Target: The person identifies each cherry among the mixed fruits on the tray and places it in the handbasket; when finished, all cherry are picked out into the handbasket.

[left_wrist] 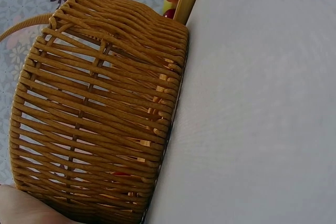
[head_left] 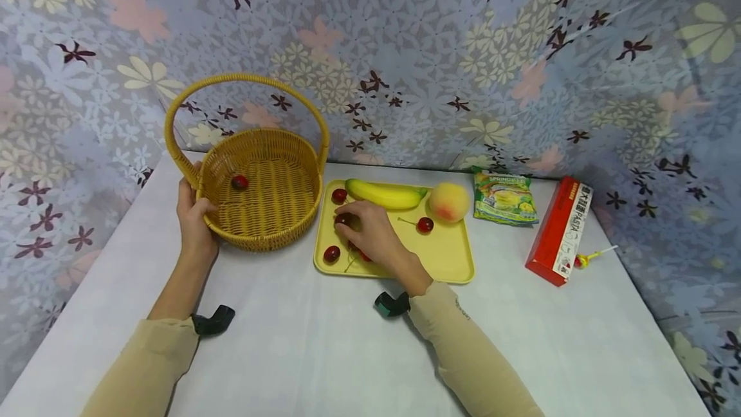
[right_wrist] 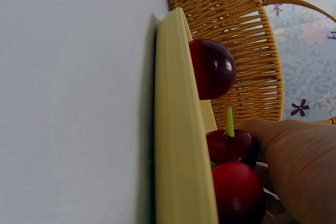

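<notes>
My left hand (head_left: pixel 197 221) grips the left side of a round wicker basket (head_left: pixel 263 237), thumb over the rim. One red cherry (head_left: pixel 240 182) lies inside the basket, which has a tall arched handle. Over a yellow tray (head_left: pixel 446 266), my right hand (head_left: pixel 373 233) pinches a dark red cherry (head_left: pixel 345 219) between thumb and fingers. More cherries lie around it, including one (head_left: pixel 332 254) by the tray's front left corner and another (head_left: pixel 339 195) at the back left. Beneath the hand, some cherries are partly hidden; the right wrist view shows a bright red one (right_wrist: pixel 239 192) close to the fingers.
A banana (head_left: pixel 386 195), a peach (head_left: pixel 449 202) and a stemmed cherry (head_left: pixel 425 225) share the tray. To its right are a green snack packet (head_left: pixel 505 198), a red pasta box (head_left: pixel 558 230) and a lollipop (head_left: pixel 585 259). Floral cloth (head_left: pixel 405 69) rises behind the table.
</notes>
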Demonstrator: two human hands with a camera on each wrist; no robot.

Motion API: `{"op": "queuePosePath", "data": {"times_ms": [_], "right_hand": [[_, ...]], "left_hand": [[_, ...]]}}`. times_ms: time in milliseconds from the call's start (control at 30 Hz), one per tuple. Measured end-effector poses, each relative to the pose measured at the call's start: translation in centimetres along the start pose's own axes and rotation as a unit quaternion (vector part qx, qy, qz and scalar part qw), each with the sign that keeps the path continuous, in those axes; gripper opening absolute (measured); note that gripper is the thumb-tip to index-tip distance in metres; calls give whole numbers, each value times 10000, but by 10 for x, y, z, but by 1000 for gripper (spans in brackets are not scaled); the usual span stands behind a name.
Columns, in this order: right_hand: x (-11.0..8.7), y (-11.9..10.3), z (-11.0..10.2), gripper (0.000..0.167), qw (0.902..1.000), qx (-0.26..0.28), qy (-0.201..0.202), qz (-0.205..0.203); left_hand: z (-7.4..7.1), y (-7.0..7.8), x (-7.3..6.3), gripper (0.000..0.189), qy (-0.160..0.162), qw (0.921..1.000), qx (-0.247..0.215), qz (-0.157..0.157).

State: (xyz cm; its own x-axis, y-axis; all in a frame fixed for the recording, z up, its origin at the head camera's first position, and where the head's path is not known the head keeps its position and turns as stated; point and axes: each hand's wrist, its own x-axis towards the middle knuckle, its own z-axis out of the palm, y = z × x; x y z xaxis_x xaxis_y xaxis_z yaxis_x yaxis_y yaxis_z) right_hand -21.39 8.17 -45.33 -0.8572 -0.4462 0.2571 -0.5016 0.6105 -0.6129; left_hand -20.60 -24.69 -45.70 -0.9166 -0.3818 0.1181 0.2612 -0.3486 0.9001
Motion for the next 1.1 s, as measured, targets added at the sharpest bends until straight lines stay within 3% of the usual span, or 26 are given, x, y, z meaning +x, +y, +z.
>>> {"op": "queuePosePath", "data": {"times_ms": [333, 667, 1100], "right_hand": [[-2, -1, -2, 24, 9989, 249, 395, 17], [-3, -4, -1, 27, 9932, 474, 1027, -280], [-1, -10, -2, 28, 9834, 722, 1523, -665]], "left_hand": [[-1, -2, 0, 80, -70, 10000, 17, 59], [-2, -1, 0, 81, -108, 9999, -101, 1], [-2, -3, 0, 83, -66, 10000, -23, 16]]}}
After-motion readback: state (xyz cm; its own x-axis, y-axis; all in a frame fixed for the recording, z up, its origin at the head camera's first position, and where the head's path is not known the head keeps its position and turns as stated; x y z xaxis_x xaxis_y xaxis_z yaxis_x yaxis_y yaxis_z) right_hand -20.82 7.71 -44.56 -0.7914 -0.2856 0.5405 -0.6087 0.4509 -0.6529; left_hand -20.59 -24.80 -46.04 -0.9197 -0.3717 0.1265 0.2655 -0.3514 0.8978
